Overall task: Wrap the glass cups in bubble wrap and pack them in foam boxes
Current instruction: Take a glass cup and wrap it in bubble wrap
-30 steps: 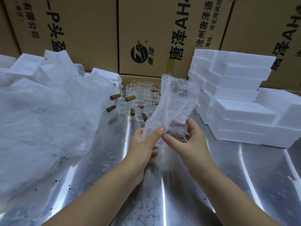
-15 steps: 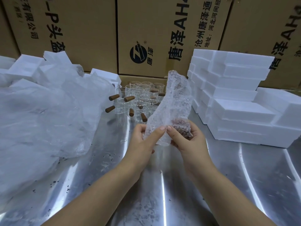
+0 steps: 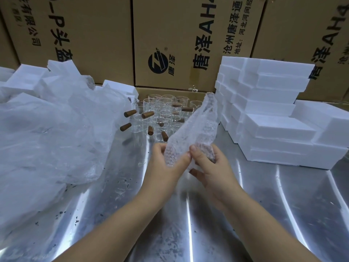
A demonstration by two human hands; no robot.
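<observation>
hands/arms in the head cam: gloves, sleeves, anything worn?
Nothing worn. The left hand and right hand have no gloves, rings, watch or wristbands. The left forearm and right forearm are uncovered to the frame's bottom edge, with no sleeve in view. Visible nails look short and unpainted.

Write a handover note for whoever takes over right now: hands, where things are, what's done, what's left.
Left hand pinches the bubble wrap near its lower edge. The right hand grips the bundle's bottom, where a brownish shape shows through, probably a cup handle.
Unwrapped glass cups stand clustered at the far side of the metal table. The foam boxes are stacked to the right.
Done: wrapping has started, and the sheet's upper part is loose.
Left: finish this wrap, box it, then do the remaining cups. No box visibly holds a cup.
</observation>
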